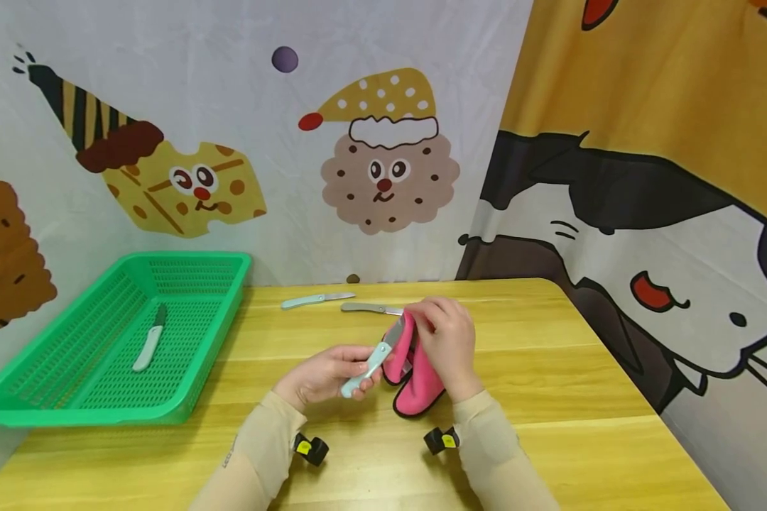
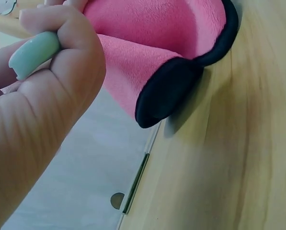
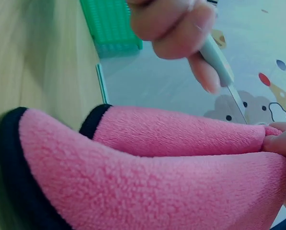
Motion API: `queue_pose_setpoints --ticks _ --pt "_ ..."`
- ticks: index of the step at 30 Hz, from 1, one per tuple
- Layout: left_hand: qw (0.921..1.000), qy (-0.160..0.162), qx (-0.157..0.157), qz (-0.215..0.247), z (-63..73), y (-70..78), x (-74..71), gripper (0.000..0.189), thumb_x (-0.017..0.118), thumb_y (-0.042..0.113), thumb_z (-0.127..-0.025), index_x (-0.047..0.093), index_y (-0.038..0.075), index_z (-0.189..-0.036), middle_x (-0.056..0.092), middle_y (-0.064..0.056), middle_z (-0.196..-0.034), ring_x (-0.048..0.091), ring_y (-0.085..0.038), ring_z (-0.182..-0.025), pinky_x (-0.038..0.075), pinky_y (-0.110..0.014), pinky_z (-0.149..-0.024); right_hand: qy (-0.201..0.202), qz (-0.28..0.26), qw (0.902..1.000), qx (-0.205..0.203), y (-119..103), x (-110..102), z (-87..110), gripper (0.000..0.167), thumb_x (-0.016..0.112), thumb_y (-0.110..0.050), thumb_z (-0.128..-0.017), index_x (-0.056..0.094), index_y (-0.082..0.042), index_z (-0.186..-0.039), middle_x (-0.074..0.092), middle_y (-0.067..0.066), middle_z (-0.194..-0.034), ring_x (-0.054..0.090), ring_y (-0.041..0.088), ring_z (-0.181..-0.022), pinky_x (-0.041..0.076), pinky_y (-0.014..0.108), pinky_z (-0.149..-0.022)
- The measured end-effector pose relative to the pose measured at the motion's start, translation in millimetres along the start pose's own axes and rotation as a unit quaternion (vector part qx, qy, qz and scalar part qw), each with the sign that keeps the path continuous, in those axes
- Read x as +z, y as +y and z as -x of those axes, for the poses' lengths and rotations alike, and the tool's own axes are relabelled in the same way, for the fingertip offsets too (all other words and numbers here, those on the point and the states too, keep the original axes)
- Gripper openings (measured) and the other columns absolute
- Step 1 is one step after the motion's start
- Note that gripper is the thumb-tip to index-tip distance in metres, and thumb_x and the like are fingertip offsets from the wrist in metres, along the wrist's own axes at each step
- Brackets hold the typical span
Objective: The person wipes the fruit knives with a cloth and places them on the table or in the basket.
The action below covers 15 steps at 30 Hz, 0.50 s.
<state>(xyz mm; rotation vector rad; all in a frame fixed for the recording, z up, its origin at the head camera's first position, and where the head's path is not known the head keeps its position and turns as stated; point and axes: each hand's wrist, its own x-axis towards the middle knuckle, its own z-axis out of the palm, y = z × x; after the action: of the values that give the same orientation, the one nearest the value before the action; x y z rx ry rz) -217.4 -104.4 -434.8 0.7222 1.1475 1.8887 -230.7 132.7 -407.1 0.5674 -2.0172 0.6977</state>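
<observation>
My left hand [image 1: 332, 374] grips the pale green handle of a small knife [image 1: 368, 369], its blade pointing up and away to the right. Against that blade lies a pink fleece cloth [image 1: 423, 380] with black edging. My right hand [image 1: 449, 341] pinches the cloth's upper end, and its two edged flaps hang down to the table. In the right wrist view the knife's blade [image 3: 237, 102] meets the cloth [image 3: 181, 129] close to my right fingers; its tip is hidden there. Only the handle's end [image 2: 35, 53] shows in the left wrist view.
Behind my hands lie a pale blue-handled knife [image 1: 303, 301] and a grey-handled knife [image 1: 363, 307] on the wooden table [image 1: 550, 426]. A green mesh basket [image 1: 185, 408] at the left holds a white-handled knife [image 1: 147, 348]. A printed curtain [image 1: 294, 234] hangs along the table's far edge.
</observation>
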Motion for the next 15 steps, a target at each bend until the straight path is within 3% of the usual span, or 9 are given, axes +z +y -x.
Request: queue_pose_setpoints --ticks 3,10,15 --pt "1.0000 -0.001 0.003 0.003 0.3 0.8 -1.4 0.040 0.033 0.001 -0.106 0.033 -0.017 -0.142 0.061 -0.006 -0.098 0.057 -0.010 -0.079 0.049 -0.021 -0.069 0.005 -0.001 0.9999 0.014 2.9 -2.5 -2.2 0.015 0.082 -0.003 -0.080 0.079 -0.012 -0.092 0.070 0.004 -0.090 0.063 0.025 -0.083 0.048 0.044 -0.079" --pt "0.9992 0.027 0.030 -0.004 1.8 3.4 -6.5 0.033 0.032 0.000 -0.106 0.051 -0.005 -0.132 0.060 -0.006 -0.098 0.056 -0.010 -0.079 0.049 -0.020 -0.069 0.006 -0.016 0.9993 0.032 1.8 -6.7 -4.7 0.016 0.082 -0.003 -0.080 0.078 -0.009 -0.095 0.072 0.006 -0.093 0.065 0.027 -0.088 0.047 0.046 -0.085" --pt "0.9973 0.053 0.050 0.006 3.7 6.0 -8.7 0.042 0.031 -0.001 -0.105 0.040 -0.006 -0.146 0.061 -0.007 -0.099 0.057 -0.010 -0.081 0.049 -0.020 -0.069 0.006 -0.035 0.9991 0.024 -2.9 -7.5 -5.4 0.016 0.081 -0.002 -0.080 0.078 -0.009 -0.095 0.072 0.005 -0.092 0.065 0.025 -0.088 0.047 0.045 -0.084"
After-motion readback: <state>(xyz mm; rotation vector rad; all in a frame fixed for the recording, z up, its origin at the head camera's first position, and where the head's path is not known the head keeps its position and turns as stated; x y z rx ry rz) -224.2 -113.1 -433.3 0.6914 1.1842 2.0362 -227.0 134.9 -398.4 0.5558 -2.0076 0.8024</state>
